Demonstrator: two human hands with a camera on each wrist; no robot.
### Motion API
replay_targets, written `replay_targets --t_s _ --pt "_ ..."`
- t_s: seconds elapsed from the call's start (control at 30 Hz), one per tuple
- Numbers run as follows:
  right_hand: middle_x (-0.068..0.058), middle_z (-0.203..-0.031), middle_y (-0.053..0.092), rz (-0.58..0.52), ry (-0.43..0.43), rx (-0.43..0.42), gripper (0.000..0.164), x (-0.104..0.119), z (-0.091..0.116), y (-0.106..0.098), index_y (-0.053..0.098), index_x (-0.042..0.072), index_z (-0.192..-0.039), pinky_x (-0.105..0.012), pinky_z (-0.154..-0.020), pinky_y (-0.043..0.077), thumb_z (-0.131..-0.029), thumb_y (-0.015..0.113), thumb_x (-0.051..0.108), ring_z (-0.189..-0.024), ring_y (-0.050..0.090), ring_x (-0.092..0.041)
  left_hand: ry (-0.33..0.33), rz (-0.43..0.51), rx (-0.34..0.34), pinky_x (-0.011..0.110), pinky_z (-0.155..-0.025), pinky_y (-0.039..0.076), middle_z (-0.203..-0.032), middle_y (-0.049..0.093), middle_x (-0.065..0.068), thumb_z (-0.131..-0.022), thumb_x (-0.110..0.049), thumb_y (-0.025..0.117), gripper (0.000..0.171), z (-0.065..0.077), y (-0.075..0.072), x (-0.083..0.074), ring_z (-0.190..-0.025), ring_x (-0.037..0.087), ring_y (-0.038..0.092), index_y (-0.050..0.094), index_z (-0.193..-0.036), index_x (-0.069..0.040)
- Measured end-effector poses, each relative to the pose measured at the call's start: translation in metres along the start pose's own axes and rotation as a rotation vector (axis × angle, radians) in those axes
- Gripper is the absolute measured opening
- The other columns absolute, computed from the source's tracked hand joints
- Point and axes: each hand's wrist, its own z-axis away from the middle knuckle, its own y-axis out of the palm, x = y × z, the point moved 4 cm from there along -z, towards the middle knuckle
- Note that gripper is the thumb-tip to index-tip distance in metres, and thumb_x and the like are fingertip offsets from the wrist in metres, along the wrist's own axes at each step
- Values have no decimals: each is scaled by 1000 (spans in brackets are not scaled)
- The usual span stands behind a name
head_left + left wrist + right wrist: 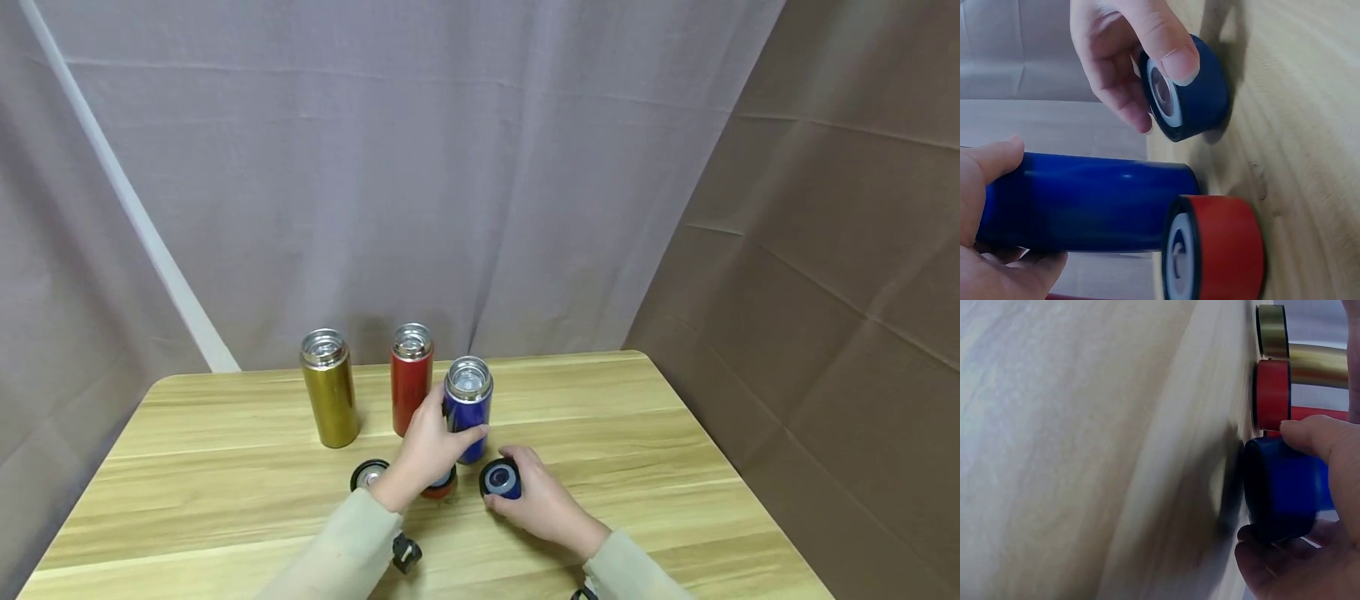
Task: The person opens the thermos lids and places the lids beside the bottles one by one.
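Note:
My left hand grips a blue vacuum flask around its upper body. The flask is upright and uncapped, with its steel mouth showing. In my right hand is the blue lid, pinched at its sides between thumb and fingers, its hollow side facing up. The left wrist view shows that lid low over the table, beside the flask's base; whether it touches the wood I cannot tell. A red lid lies just in front of the blue flask, partly hidden by my left hand in the head view.
An uncapped red flask and an uncapped gold flask stand toward the back left. The gold lid lies left of my left wrist. The wooden table ends at a grey curtain behind and a brown one at right.

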Motion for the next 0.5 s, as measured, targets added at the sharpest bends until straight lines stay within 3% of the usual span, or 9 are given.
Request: replay_targets --t_s 0.27,0.5 --pt "-5 -115 54 23 -37 31 63 -2 -3 4 52 0 -128 -40 -88 50 -80 78 32 -102 57 -17 -4 3 -1 49 -101 42 -130 55 13 -77 -29 82 79 -13 13 7 -120 27 53 40 -141 -5" --pt "-2 -116 55 15 -42 35 59 0 -8 5 55 4 -126 -40 -89 48 -80 79 32 -104 56 -16 19 -78 51 49 -105 37 -138 46 12 -82 -33 78 82 -26 20 11 -125 27 47 35 -146 -7"
